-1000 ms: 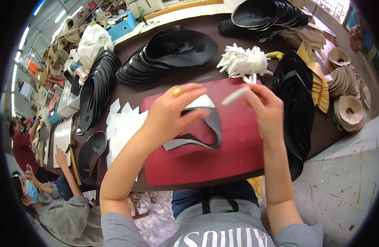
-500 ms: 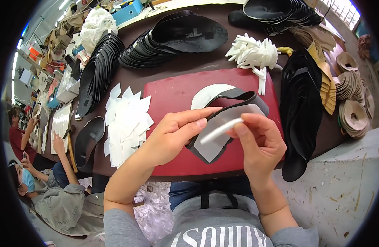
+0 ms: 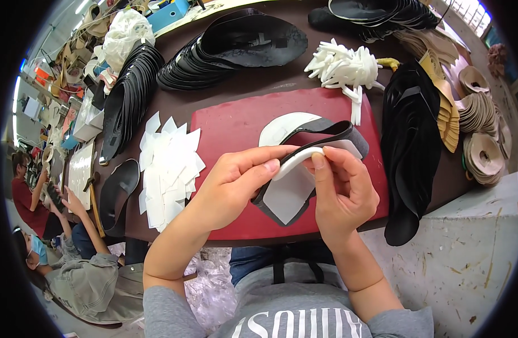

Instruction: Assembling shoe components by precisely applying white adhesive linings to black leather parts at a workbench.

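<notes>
Strip (image 3: 295,162), white and bent in a shallow arc, sits along the black edge of a curved grey-and-black piece (image 3: 290,197) over the red mat (image 3: 231,124). Left hand (image 3: 231,183) is mostly closed, thumb and index pinching that edge, strip's near end right by the thumb. Right hand (image 3: 348,197) has the other end between thumb and index, rest curled in. So yeah, 2 hands, 1 strip, plus a pile of similar white strips (image 3: 346,65) farther back.
</notes>
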`<state>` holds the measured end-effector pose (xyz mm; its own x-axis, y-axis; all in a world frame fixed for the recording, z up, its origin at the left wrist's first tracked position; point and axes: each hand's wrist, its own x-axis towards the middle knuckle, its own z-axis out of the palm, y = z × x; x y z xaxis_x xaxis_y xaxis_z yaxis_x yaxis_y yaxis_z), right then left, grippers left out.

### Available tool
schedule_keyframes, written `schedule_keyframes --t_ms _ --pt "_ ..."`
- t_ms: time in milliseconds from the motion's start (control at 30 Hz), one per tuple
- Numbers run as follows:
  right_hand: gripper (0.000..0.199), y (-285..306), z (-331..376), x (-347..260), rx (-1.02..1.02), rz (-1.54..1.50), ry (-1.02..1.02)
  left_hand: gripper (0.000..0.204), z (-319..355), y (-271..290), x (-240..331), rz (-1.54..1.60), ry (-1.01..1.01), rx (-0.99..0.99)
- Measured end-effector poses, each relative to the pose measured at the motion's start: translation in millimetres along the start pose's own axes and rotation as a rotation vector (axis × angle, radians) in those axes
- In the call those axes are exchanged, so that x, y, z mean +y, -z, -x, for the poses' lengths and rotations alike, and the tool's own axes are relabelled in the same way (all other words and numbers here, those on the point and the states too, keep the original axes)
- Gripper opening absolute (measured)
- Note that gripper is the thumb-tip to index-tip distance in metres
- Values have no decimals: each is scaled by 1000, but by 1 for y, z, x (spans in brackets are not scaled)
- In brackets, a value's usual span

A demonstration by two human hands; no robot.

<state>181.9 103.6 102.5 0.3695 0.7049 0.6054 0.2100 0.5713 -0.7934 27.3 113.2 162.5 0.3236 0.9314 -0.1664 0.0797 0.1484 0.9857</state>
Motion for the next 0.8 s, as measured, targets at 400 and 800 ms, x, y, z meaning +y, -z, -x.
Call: schedule_keyframes --t_ms 400,800 --pt "18 -5 -5 4 15 32 -8 27 -9 -21 -3 -630 -433 234" --pt "22 15 -27 -26 -165 381 -84 19 -8 -32 2 -688 -459 303"
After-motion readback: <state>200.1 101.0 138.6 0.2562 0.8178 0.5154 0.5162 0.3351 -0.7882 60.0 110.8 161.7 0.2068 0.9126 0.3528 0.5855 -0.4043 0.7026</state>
